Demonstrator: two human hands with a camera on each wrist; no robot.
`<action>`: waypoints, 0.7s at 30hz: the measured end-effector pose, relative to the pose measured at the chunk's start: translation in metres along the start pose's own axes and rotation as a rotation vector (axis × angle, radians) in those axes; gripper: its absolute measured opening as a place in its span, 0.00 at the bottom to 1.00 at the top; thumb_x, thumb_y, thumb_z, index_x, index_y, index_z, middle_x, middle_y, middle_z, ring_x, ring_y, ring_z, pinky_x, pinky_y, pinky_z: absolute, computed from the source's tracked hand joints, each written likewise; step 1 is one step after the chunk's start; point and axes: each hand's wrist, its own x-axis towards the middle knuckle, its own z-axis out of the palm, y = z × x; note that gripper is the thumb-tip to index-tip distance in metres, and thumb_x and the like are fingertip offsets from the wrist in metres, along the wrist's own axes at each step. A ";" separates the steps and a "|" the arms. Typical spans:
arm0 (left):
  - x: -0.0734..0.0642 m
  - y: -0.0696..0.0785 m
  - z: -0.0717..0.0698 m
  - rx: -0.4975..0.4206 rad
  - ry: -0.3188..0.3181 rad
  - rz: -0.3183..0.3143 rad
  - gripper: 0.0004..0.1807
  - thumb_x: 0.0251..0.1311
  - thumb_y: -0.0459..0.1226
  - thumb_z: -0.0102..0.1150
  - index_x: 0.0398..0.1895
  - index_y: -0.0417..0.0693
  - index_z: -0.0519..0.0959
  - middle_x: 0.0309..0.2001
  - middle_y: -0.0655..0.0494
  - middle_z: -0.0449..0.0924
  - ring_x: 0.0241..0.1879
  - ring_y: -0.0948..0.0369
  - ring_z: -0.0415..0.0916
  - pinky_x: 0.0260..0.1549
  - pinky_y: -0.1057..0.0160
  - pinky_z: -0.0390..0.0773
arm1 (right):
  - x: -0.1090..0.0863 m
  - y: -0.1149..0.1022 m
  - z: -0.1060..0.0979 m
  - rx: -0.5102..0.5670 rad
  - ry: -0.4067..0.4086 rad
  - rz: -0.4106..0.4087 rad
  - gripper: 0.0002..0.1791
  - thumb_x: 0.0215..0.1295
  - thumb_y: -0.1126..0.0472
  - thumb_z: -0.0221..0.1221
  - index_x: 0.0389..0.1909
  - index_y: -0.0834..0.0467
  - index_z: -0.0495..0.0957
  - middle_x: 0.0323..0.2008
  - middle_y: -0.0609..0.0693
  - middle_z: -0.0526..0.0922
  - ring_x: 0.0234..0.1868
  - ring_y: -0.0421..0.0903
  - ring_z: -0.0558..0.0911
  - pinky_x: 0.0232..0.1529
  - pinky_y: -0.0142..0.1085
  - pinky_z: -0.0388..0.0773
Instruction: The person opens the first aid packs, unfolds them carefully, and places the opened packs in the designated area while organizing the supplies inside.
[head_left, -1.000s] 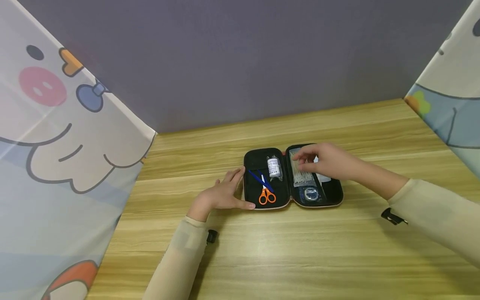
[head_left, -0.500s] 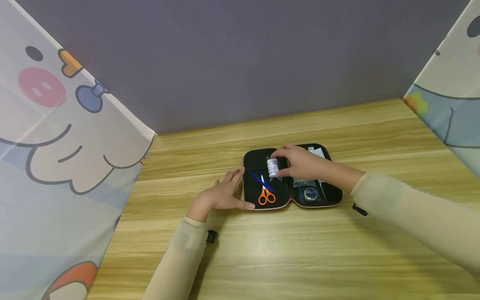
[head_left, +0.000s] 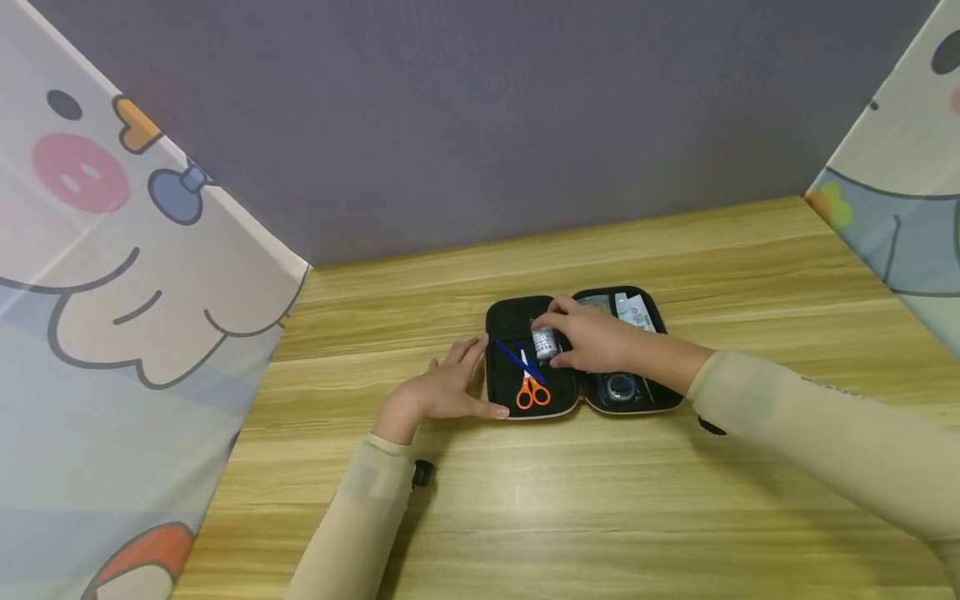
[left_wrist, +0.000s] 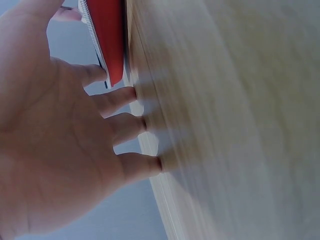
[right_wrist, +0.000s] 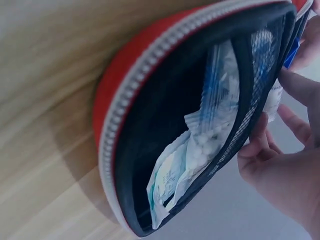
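Observation:
A zippered case (head_left: 513,308), black inside and red outside, lies unfolded on the wooden table. My left hand (head_left: 442,392) steadies its left half, thumb and index finger at the edge; in the left wrist view the other fingertips rest on the wood, beside the red shell (left_wrist: 107,40). My right hand (head_left: 596,337) reaches over the fold and grips a small white printed bottle (head_left: 545,343) between thumb and fingers. Orange-handled scissors (head_left: 533,390) and a blue tweezer-like tool (head_left: 517,358) lie beside it in the left half.
The case's right half holds a round item in clear wrapping (head_left: 621,387), and white packets (head_left: 636,311). Cotton swabs in a bag (right_wrist: 210,135) show in the right wrist view. A grey wall (head_left: 480,125) stands behind the table, cartoon-printed cloth (head_left: 172,292) at the sides.
My right hand has moved left from over the case's right half to the white bottle and taken hold of it. The bottle has turned slightly. My left hand has stayed put.

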 end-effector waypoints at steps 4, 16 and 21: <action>0.000 -0.001 0.000 0.004 0.000 -0.001 0.71 0.58 0.68 0.71 0.89 0.59 0.32 0.89 0.54 0.33 0.89 0.48 0.27 0.81 0.27 0.37 | -0.001 -0.006 0.002 -0.084 0.032 -0.074 0.28 0.69 0.57 0.72 0.69 0.55 0.79 0.65 0.58 0.74 0.35 0.44 0.82 0.39 0.40 0.84; 0.000 0.000 0.000 0.009 -0.003 -0.001 0.70 0.58 0.67 0.71 0.89 0.58 0.33 0.89 0.54 0.33 0.89 0.47 0.28 0.81 0.27 0.37 | 0.000 -0.028 0.013 -0.148 -0.041 -0.080 0.16 0.71 0.42 0.68 0.37 0.51 0.90 0.25 0.42 0.85 0.22 0.35 0.78 0.24 0.32 0.76; 0.000 0.000 0.000 0.009 -0.003 -0.009 0.70 0.58 0.67 0.71 0.89 0.59 0.33 0.89 0.53 0.34 0.89 0.48 0.28 0.82 0.28 0.38 | 0.001 -0.026 0.018 -0.119 -0.029 -0.045 0.13 0.72 0.48 0.69 0.34 0.53 0.90 0.26 0.44 0.88 0.22 0.35 0.79 0.24 0.32 0.77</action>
